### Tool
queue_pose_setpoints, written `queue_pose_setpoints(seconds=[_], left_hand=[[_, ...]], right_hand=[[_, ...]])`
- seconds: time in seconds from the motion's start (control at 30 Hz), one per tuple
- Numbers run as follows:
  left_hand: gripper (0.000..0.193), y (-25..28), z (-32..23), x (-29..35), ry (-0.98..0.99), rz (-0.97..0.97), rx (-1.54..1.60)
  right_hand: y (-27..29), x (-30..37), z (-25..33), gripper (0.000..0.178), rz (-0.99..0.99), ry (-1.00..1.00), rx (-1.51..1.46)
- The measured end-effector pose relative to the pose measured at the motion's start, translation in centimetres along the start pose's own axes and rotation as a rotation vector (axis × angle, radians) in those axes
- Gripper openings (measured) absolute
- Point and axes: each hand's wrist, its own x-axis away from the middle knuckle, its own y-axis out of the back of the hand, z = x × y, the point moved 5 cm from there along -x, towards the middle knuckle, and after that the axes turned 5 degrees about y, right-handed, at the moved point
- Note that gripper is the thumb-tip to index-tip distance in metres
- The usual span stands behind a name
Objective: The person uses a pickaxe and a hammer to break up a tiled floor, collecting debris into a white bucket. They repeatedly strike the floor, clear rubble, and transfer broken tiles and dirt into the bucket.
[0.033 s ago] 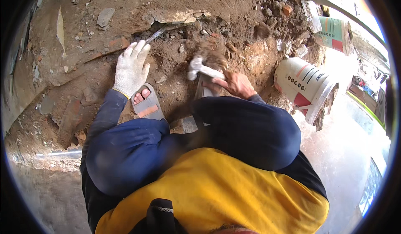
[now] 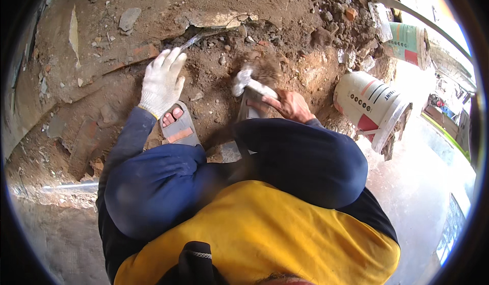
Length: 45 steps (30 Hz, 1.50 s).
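Observation:
A white knitted glove covers my left hand (image 2: 162, 84), which rests palm down at the left with its fingers stretched out and thumb apart. At its fingertips lies a slim grey metal bar (image 2: 196, 39) running into a gap in the dirt; the underside of the fingers is hidden, though no grip on the bar shows. My bare right hand (image 2: 294, 106) wraps round the handle of a hammer (image 2: 261, 87), whose pale metal head points left above the loose soil. Beyond the head, a brown patch of soil (image 2: 262, 68) looks blurred.
A white paint bucket (image 2: 367, 99) lies tipped at the right, with a green and red bucket (image 2: 405, 43) behind it. Rubble (image 2: 338, 15) is heaped at the far right. A broken slab edge (image 2: 219, 19) borders the gap. My sandalled foot (image 2: 181, 127) stands beside my left hand.
The hammer head has shifted very slightly to the right, and my right hand with it. My left hand and the metal bar look nearly the same.

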Motion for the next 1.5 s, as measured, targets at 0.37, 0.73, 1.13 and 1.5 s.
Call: queue_pose_setpoints(seconds=[0.37, 0.73, 1.13, 1.5], left_hand=[[0.08, -6.2, -3.5, -5.6, -0.114, 0.129, 0.073], [0.076, -5.8, -2.7, -6.7, -0.082, 0.139, 0.237], [0.07, -2.0, 1.5, -1.7, 0.226, 0.084, -0.058], [0.031, -2.9, 0.3, -0.1, 0.157, 0.065, 0.1]], right_hand=[[2.2, -0.8, -0.9, 0.072, -0.333, -0.16, -0.847], [0.3, 2.4, -2.3, 0.067, -0.165, -0.529, -1.121], [0.4, 2.0, -5.4, 0.056, -0.169, -0.588, -1.268], [1.5, 1.8, -5.0, 0.051, -0.088, -0.499, -1.233]])
